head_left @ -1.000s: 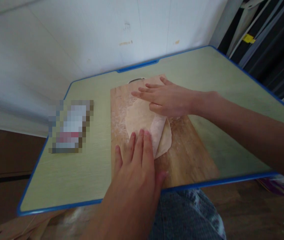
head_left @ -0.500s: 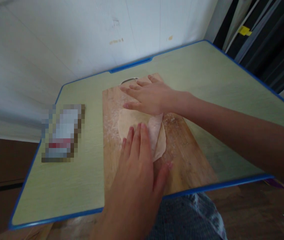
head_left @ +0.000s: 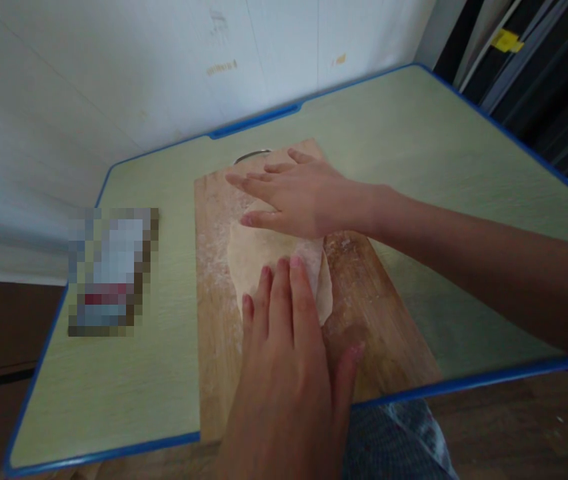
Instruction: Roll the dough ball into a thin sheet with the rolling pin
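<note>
A thin, pale sheet of dough [head_left: 257, 257], partly folded over itself, lies on a floured wooden cutting board [head_left: 379, 333]. My left hand [head_left: 291, 360] rests flat on the near part of the dough, fingers together and pointing away from me. My right hand [head_left: 297, 193] lies flat across the far part of the dough, fingers stretched to the left. Both palms press on the dough; neither hand grips anything.
The board sits on a pale green table with a blue rim [head_left: 104, 457]. A blurred packet [head_left: 109, 270] lies on the table to the left. A metal ring [head_left: 251, 156] peeks out behind the board. A white wall stands behind the table.
My left hand has slid forward over the dough toward my right hand. My right hand has shifted slightly left, and the dough looks more bunched between the two hands.
</note>
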The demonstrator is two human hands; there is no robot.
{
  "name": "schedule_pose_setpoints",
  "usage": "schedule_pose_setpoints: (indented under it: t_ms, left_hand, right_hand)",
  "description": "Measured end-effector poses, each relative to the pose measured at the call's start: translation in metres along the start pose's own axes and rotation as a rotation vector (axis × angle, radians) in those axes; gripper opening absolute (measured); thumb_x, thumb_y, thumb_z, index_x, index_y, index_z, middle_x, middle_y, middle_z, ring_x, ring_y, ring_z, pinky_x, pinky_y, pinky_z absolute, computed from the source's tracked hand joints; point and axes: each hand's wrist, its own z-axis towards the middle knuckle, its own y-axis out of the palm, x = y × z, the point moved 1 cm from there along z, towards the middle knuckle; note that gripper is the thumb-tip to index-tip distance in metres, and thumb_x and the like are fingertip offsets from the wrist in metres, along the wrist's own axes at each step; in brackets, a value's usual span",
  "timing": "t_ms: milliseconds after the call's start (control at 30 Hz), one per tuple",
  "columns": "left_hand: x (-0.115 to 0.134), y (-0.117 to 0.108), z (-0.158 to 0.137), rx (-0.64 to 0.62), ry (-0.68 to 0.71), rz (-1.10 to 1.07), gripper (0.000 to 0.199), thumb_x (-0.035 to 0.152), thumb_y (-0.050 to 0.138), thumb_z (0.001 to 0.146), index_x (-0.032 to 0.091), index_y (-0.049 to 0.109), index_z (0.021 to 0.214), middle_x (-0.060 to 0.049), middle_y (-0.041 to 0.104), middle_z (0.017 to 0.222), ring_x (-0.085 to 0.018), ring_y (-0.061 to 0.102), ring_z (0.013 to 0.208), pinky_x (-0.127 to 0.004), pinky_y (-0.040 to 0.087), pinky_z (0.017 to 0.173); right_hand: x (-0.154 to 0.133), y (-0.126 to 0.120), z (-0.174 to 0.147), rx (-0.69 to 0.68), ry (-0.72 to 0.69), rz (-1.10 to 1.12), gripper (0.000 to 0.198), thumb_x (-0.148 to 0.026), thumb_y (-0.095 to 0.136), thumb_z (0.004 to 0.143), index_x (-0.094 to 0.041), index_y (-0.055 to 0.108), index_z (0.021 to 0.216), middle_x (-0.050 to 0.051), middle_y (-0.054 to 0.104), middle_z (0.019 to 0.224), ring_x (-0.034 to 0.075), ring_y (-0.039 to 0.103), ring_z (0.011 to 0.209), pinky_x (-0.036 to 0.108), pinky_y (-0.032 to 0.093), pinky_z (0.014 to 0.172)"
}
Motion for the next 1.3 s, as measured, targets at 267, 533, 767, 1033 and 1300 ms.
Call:
schedule_pose_setpoints:
  t_ms: [267,533,767,1033,1300]
  left_hand:
    - [0.006,0.007,-0.003,0.018,0.049,0.138,0.078,0.045,0.037,0.096,-0.001,0.005,0.150,-0.031,0.033,0.149,-0.043,0.032,0.138,-0.061,0.041,0.102]
    - [0.017,0.005,0.001,0.043,0.069,0.243,0.077,0.045,0.038,0.096,-0.008,0.015,0.146,-0.039,0.039,0.139,-0.048,0.048,0.125,-0.058,0.054,0.087]
    - [0.022,0.006,0.002,0.049,0.057,0.258,0.082,0.047,0.046,0.092,-0.005,0.016,0.147,-0.039,0.042,0.137,-0.047,0.053,0.121,-0.054,0.056,0.084]
    - [0.029,0.005,0.001,0.057,0.033,0.270,0.087,0.048,0.052,0.089,-0.003,0.014,0.149,-0.039,0.038,0.141,-0.046,0.053,0.121,-0.051,0.058,0.083]
    - [0.028,0.007,-0.002,0.049,0.029,0.197,0.087,0.048,0.052,0.089,0.005,0.010,0.151,-0.034,0.033,0.147,-0.046,0.045,0.128,-0.053,0.054,0.091]
  right_hand:
    - [0.000,0.001,0.001,-0.003,-0.026,-0.019,0.073,-0.052,0.032,0.096,-0.015,0.009,0.154,0.010,0.050,0.144,0.029,0.040,0.135,0.056,0.020,0.112]
    - [0.002,0.003,0.000,0.035,-0.077,-0.005,0.070,-0.051,0.026,0.097,-0.013,0.010,0.154,0.010,0.051,0.144,0.028,0.042,0.134,0.052,0.028,0.110]
    - [0.005,0.003,-0.003,0.038,-0.092,0.024,0.070,-0.051,0.027,0.096,-0.014,0.011,0.154,0.010,0.048,0.145,0.028,0.041,0.134,0.054,0.027,0.109]
    - [0.012,0.007,-0.005,0.041,-0.119,0.035,0.068,-0.049,0.027,0.097,-0.016,0.010,0.154,0.009,0.043,0.149,0.029,0.038,0.136,0.056,0.025,0.109]
    - [0.010,0.003,-0.010,0.010,-0.094,0.033,0.068,-0.045,0.030,0.096,-0.018,0.011,0.154,0.008,0.041,0.151,0.028,0.037,0.137,0.056,0.025,0.110]
